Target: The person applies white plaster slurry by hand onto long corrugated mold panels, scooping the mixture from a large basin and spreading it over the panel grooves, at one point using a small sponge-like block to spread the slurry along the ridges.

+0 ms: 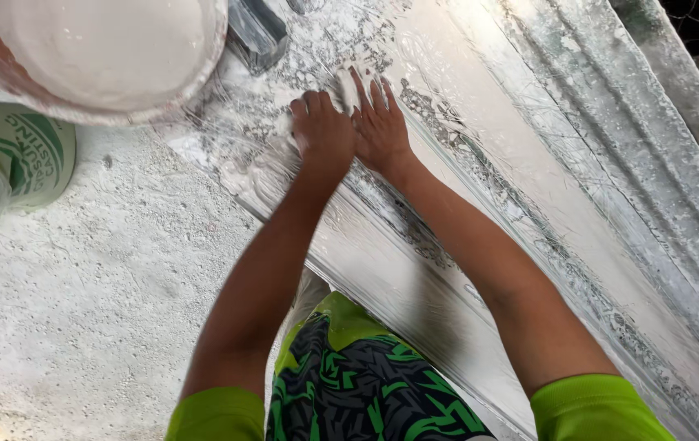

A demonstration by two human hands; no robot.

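A long white plaster moulding (480,163) with ridged profiles runs diagonally from the upper middle to the lower right. Wet plaster and fibres cover its surface. My left hand (322,128) is curled into a fist and presses on the wet plaster near the moulding's upper end. My right hand (380,124) lies flat beside it, fingers spread, palm down on the same patch. The two hands touch each other. What the left fist holds, if anything, is hidden.
A large bucket (96,57) of white plaster stands at the top left. A white and green sack (15,159) lies at the left edge. A dark block (255,31) sits near the bucket. The floor (96,294) is plaster-dusted concrete.
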